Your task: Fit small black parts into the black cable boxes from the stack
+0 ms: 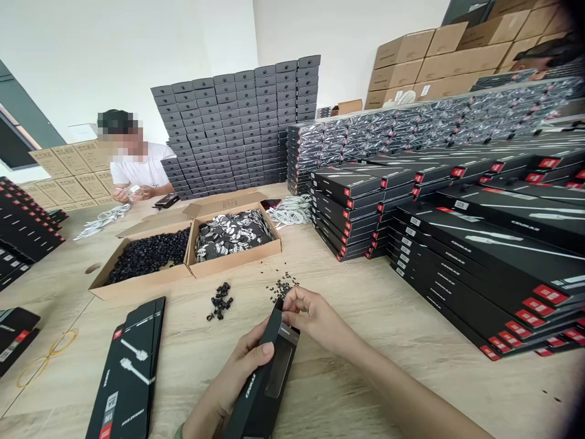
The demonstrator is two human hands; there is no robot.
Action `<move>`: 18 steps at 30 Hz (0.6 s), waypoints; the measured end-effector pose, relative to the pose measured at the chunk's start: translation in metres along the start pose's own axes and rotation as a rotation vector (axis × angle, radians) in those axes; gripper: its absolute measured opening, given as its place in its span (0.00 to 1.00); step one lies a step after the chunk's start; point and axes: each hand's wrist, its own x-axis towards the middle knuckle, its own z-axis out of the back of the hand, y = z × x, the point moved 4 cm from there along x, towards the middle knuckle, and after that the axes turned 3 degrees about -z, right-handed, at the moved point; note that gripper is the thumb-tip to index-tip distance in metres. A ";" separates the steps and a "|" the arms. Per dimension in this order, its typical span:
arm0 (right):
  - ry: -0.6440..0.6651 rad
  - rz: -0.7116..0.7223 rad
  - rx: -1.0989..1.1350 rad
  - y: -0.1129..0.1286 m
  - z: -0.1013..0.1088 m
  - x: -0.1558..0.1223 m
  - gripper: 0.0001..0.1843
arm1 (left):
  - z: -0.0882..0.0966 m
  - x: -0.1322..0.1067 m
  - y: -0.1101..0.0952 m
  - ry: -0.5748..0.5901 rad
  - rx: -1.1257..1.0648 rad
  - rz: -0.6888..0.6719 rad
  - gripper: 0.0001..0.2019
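Observation:
My left hand [240, 372] is wrapped round a slim black product box [265, 384] with a clear window, held tilted above the wooden table [375, 317]. My right hand [307, 314] pinches the box's top end, fingers closed at its flap. Just beyond my hands lie two small heaps of black plastic clips [220, 302] and loose bits [283, 285]. A short stack of the same black boxes [130, 372] lies flat to my left.
Two open cardboard trays hold black parts [148, 255] and black-and-white items [232, 233]. Large piles of black boxes [479, 244] fill the right side, grey boxes [237, 128] the back. A person in a white shirt [137, 167] sits at the far left with white cables [103, 219].

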 end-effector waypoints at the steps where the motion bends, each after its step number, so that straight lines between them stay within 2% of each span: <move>1: 0.028 -0.029 0.015 -0.002 0.001 0.001 0.08 | 0.002 0.002 0.002 0.012 -0.028 -0.005 0.29; 6: 0.086 -0.046 0.027 -0.002 0.000 0.001 0.06 | 0.014 0.012 0.018 0.032 -0.109 -0.014 0.28; 9: 0.078 0.016 -0.085 0.001 -0.002 -0.001 0.05 | 0.019 0.016 0.025 0.031 -0.110 0.011 0.30; 12: 0.049 0.083 -0.203 0.004 -0.003 0.000 0.07 | 0.024 0.018 0.028 0.010 -0.107 0.027 0.28; 18: 0.087 0.077 -0.215 0.000 -0.003 0.001 0.07 | 0.020 0.015 0.028 0.055 -0.221 0.108 0.31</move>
